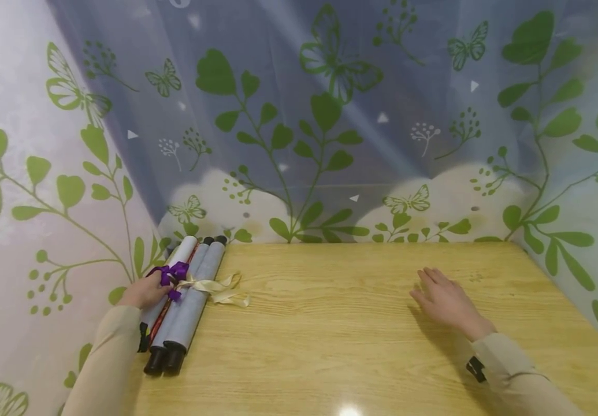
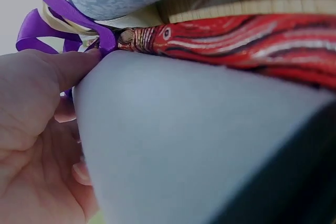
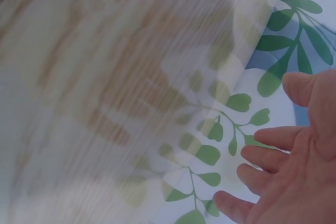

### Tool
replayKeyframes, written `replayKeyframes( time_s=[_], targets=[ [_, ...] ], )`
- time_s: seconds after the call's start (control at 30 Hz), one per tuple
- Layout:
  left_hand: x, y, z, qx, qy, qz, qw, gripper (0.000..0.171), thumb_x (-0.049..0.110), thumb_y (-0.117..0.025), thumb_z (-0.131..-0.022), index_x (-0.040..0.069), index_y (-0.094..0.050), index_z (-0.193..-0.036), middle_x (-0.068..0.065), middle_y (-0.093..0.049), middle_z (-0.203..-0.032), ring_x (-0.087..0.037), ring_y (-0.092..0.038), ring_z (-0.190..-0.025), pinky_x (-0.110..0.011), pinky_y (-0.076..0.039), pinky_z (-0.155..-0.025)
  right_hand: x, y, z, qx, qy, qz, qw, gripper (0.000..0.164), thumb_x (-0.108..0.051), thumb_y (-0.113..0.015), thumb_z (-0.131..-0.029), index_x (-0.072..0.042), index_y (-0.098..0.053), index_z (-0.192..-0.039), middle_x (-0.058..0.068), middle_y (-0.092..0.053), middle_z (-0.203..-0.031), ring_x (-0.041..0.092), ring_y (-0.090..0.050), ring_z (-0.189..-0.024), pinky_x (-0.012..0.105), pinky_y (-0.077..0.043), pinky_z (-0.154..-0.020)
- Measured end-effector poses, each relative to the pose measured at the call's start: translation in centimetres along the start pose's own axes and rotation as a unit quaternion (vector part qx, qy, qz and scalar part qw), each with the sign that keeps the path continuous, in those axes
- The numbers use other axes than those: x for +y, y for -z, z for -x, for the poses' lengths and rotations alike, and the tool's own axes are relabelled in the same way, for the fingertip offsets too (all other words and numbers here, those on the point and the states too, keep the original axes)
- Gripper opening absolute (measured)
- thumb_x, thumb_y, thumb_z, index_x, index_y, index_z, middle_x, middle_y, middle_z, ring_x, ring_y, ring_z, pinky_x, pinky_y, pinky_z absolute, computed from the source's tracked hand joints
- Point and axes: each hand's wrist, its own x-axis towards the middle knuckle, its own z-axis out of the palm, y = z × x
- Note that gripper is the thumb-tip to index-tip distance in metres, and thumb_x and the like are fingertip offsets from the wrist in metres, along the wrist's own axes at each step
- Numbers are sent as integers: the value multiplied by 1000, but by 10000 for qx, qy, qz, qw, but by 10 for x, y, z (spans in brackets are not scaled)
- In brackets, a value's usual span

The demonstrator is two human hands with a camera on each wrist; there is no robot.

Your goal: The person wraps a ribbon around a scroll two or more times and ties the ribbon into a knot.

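Note:
At the table's left side my left hand (image 1: 144, 290) holds a white rolled scroll (image 1: 184, 249) near its purple ribbon bow (image 1: 177, 270). The left wrist view shows the thumb on the ribbon at the scroll's edge, with fingertips partly hidden behind the roll. Beside it lies a thin red patterned stick-like thing (image 2: 236, 43). Two pale blue-grey scrolls (image 1: 186, 319) with dark end knobs lie against these, tied with a cream ribbon (image 1: 221, 289). My right hand (image 1: 449, 303) is over the table's right side, fingers spread and holding nothing.
The wood-grain table (image 1: 319, 335) fills the lower view. A leaf-and-butterfly printed curtain (image 1: 288, 144) stands behind it and along both sides. A small black object (image 1: 476, 368) is by the right cuff.

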Motion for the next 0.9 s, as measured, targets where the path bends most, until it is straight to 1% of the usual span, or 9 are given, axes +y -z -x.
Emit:
replayKeyframes(
  time_s=[0.07, 0.23, 0.3, 0.43, 0.53, 0.63, 0.8, 0.83, 0.9],
  targets=[
    [-1, -1, -1, -51, 56, 9, 10000, 35, 23, -54, -98, -10, -49, -107, -29, -60, -98, -42, -59, -87, -56, -46, -78, -2, 0, 0, -6, -17, -16, 10000, 63, -34, -48, -103, 12, -36, -144, 35, -31, -150, 53, -28, -139, 71, -24, -107],
    [-2, -5, -1, -133, 135, 51, 9998, 41, 23, -53, -98, -15, -48, -115, -34, -59, -106, -43, -59, -93, -57, -46, -83, -5, 0, 0, -55, 11, -41, 10000, 63, -34, -48, -103, 12, -36, -144, 35, -32, -150, 53, -27, -139, 70, -25, -107],
    [-3, -6, -1, -92, 146, 75, 9998, 41, 23, -53, -98, -15, -48, -113, -34, -59, -105, -43, -59, -93, -57, -46, -82, -5, 0, -1, -77, 44, -36, 10000, 62, -33, -47, -103, 13, -36, -143, 36, -32, -149, 53, -27, -139, 69, -25, -108],
    [-2, -5, -1, 72, 142, 146, 9998, 36, 22, -54, -97, -13, -51, -105, -30, -61, -96, -39, -59, -84, -54, -47, -77, -6, 0, -3, -87, 59, -34, 9999, 62, -32, -47, -103, 14, -36, -143, 37, -31, -149, 53, -27, -139, 68, -25, -109],
    [2, -2, -2, 155, 112, 233, 9995, 36, 21, -56, -96, -15, -53, -104, -30, -61, -94, -37, -58, -80, -52, -48, -75, -5, 2, -3, -90, 48, -41, 9999, 63, -33, -47, -103, 15, -36, -142, 37, -30, -149, 54, -27, -139, 69, -25, -109],
    [12, 6, -2, 270, 107, 286, 9992, 34, 17, -55, -93, -16, -55, -103, -32, -61, -96, -37, -58, -79, -51, -49, -72, -3, 4, -5, -77, 60, 0, 10000, 63, -33, -47, -103, 15, -35, -143, 37, -30, -149, 54, -27, -138, 69, -24, -108],
    [41, 19, 0, 795, 91, 72, 9968, 31, 15, -48, -90, -13, -56, -101, -33, -62, -95, -44, -61, -82, -55, -49, -72, 0, 9, -7, -77, 35, 44, 10000, 64, -36, -43, -104, 14, -34, -144, 37, -29, -150, 53, -27, -139, 70, -23, -108],
    [49, 21, 0, 855, 63, -11, 9963, 33, 16, -47, -91, -14, -56, -104, -34, -62, -96, -46, -61, -84, -55, -49, -73, -1, 10, -8, -77, 23, 26, 10000, 65, -36, -43, -105, 14, -33, -144, 37, -28, -150, 53, -26, -139, 70, -23, -108],
    [65, 26, 2, 754, 59, -11, 9971, 42, 21, -47, -95, -14, -54, -116, -37, -60, -107, -50, -60, -95, -57, -49, -79, -1, 13, -10, -67, -15, 9, 10000, 65, -37, -42, -105, 13, -32, -145, 36, -27, -151, 53, -25, -139, 71, -22, -108]
  ],
)
